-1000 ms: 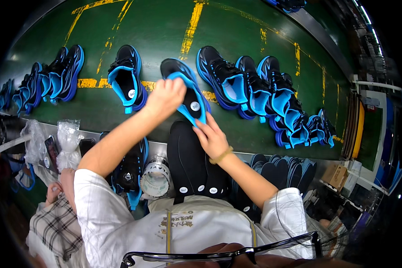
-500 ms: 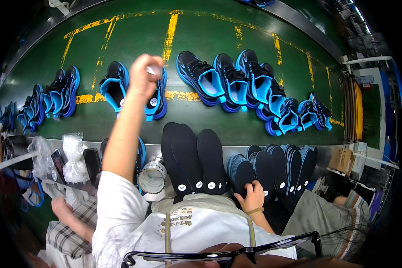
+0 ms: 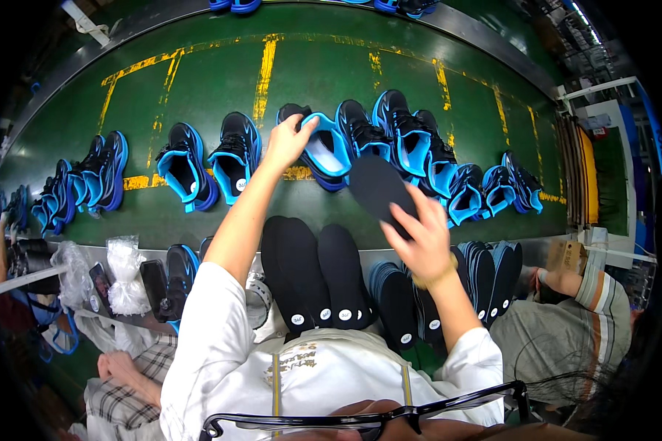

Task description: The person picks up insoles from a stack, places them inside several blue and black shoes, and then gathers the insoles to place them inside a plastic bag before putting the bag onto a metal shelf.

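My left hand (image 3: pixel 287 141) is closed on the opening of a black and blue sneaker (image 3: pixel 326 158), pulling at its collar so the pale inside shows. In my right hand (image 3: pixel 424 234) is a black insole (image 3: pixel 375 185), gripped by one end and held in the air just in front of that sneaker. To the left stand two more sneakers, one of them (image 3: pixel 234 151) with a white round label visible inside. Close to my body lie several black insoles (image 3: pixel 290 264) with round white labels at their near ends.
More sneakers (image 3: pixel 412 140) stand in a row to the right on the green work surface (image 3: pixel 221 81), which has yellow lines. Stacked insoles (image 3: pixel 390 294) sit at the near right edge. A tape roll (image 3: pixel 257 300), phones (image 3: pixel 154 287) and plastic wrap (image 3: pixel 123 272) are at the near left. People sit on both sides.
My left hand has moved right from the left pair of sneakers and taken hold of another. My right hand has risen from the stacks with an insole. The sneakers sit slightly lower in view.
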`<state>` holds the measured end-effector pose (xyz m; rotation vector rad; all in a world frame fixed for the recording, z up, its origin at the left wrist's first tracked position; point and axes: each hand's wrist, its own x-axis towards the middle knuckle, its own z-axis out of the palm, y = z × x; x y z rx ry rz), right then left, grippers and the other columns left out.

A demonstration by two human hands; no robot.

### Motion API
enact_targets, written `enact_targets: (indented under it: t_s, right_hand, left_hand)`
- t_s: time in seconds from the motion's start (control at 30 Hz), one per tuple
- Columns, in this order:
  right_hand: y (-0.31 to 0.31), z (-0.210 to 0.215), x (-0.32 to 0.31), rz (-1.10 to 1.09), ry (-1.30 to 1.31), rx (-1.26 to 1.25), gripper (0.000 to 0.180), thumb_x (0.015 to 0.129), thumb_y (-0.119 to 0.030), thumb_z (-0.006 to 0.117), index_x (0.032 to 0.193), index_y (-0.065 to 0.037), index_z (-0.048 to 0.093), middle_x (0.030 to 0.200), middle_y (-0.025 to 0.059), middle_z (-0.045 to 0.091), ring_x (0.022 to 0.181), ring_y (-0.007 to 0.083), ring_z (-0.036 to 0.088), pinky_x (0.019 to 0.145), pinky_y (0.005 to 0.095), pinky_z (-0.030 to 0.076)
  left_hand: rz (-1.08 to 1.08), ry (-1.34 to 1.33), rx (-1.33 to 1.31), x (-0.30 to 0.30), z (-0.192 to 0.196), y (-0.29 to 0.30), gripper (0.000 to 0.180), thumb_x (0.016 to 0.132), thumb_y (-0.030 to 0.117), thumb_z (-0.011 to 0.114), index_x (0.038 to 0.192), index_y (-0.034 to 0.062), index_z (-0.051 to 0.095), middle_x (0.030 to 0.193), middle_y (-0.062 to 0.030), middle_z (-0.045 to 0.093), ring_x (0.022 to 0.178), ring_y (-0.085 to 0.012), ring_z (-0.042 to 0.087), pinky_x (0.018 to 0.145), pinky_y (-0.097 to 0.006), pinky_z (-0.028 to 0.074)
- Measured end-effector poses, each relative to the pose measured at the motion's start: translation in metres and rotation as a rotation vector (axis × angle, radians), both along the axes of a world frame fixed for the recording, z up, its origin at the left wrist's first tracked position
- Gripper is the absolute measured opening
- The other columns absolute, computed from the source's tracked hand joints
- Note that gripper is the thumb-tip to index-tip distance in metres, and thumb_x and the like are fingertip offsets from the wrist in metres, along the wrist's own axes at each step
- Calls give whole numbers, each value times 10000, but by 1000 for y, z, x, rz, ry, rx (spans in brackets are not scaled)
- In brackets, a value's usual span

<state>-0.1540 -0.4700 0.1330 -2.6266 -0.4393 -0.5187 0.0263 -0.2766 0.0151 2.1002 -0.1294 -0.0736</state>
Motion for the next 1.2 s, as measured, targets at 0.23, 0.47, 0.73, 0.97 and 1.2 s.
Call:
enact_targets:
  t_s: [0.23, 0.47, 0.73, 0.97, 1.2]
  right_hand:
    - [58, -83, 89, 77, 235, -432, 91, 640, -127, 531, 615, -71, 599, 841, 60, 560, 778, 222, 491, 679, 322, 417]
    - [82, -108, 98, -59, 516, -371, 192, 711, -217, 541, 808, -59, 591, 957, 143, 504, 849, 294, 500, 718, 374, 435]
    - [60, -61, 135, 206, 1045, -543, 262, 626, -219, 612, 827, -51, 616, 811, 171, 594, 827, 272, 559, 749, 345, 447]
    - [65, -133, 130, 286, 657, -543, 198, 769, -134, 440, 828, -84, 622, 933, 149, 518, 878, 286, 511, 785, 365, 416]
    - [81, -124, 141, 185, 1030, -835, 282, 689, -104, 541, 950, -7, 588, 1188, 200, 392, 1084, 322, 395, 890, 359, 365]
  left_hand:
    - [-23, 236, -195, -17, -8, 10, 447, 731, 398, 584, 611, -27, 523, 508, -21, 436, 504, -85, 384, 440, -263, 322]
    - [17, 277, -316, -28, -16, 15, 474, 735, 408, 585, 844, -53, 564, 624, -40, 496, 605, -88, 433, 523, -232, 363]
    - [-111, 233, -129, -25, -2, 16, 455, 742, 395, 581, 865, -43, 563, 564, -9, 464, 508, -62, 373, 439, -229, 298]
    - [-161, 301, -136, -21, -2, 15, 433, 767, 374, 558, 865, -48, 558, 611, -36, 503, 560, -75, 431, 482, -238, 352]
    - [-226, 242, -200, -22, -14, 17, 380, 798, 338, 518, 841, -38, 543, 644, -42, 492, 626, -90, 442, 541, -256, 373]
